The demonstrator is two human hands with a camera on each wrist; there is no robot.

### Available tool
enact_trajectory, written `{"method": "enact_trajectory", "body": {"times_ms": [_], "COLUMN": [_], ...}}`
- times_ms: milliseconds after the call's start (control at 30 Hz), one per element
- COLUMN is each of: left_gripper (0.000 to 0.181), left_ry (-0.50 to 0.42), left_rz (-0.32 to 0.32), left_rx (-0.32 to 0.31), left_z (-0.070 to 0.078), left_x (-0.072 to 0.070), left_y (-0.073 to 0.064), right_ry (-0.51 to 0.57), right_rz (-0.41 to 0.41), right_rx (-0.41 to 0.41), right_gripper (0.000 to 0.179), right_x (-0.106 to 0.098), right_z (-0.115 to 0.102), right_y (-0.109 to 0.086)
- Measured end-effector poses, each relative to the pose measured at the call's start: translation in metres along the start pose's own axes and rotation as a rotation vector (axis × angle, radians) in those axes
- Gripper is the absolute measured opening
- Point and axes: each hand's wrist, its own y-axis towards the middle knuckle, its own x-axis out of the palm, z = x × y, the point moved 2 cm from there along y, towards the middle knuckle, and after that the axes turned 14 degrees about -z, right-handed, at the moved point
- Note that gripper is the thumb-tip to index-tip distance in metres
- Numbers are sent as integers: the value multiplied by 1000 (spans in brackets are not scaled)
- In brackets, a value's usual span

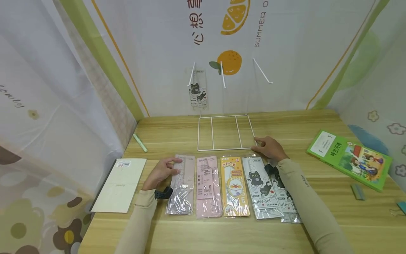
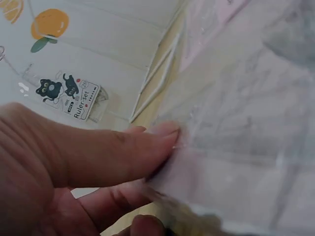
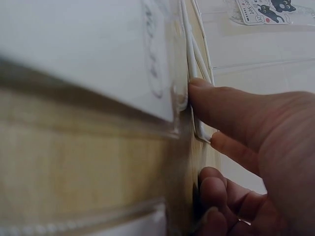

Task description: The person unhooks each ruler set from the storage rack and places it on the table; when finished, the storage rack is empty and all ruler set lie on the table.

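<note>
My left hand (image 1: pixel 163 172) pinches the left edge of a pale pink ruler set packet (image 1: pixel 187 183), the leftmost of a row; in the left wrist view its thumb (image 2: pixel 123 152) lies on the clear plastic. My right hand (image 1: pixel 269 148) holds the near right corner of the white wire rack (image 1: pixel 222 149), thumb and forefinger at the wire (image 3: pixel 191 54) in the right wrist view. On the rack's left prong hangs a black-cat ruler set (image 1: pixel 198 92). Beside the left packet lie a pink set (image 1: pixel 203 208), a yellow duck set (image 1: pixel 235 201) and two cat sets (image 1: pixel 261 187), one partly under my right sleeve.
A cream notebook (image 1: pixel 118 190) and a light green pen (image 1: pixel 140 143) lie at the left. To the right are a green picture book (image 1: pixel 352 158), an eraser-like block (image 1: pixel 357 192) and a teal clip (image 1: pixel 402 207). Printed curtains (image 1: pixel 285 91) enclose the wooden table.
</note>
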Motion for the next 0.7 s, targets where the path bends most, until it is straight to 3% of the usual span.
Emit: {"method": "enact_trajectory", "body": {"times_ms": [200, 433, 700], "left_gripper": [38, 38, 36], "left_ry": [117, 152, 217], "left_rz": [20, 36, 35], "left_rx": [4, -61, -77], "left_z": [0, 3, 12], "left_x": [4, 8, 4], "left_y": [0, 0, 5], "right_ry": [9, 8, 35], "right_rz": [9, 11, 7], "right_rx": [11, 20, 27], "right_gripper": [62, 62, 61], "right_x": [0, 0, 3], "right_z": [1, 1, 1], "right_y": [0, 0, -1]}}
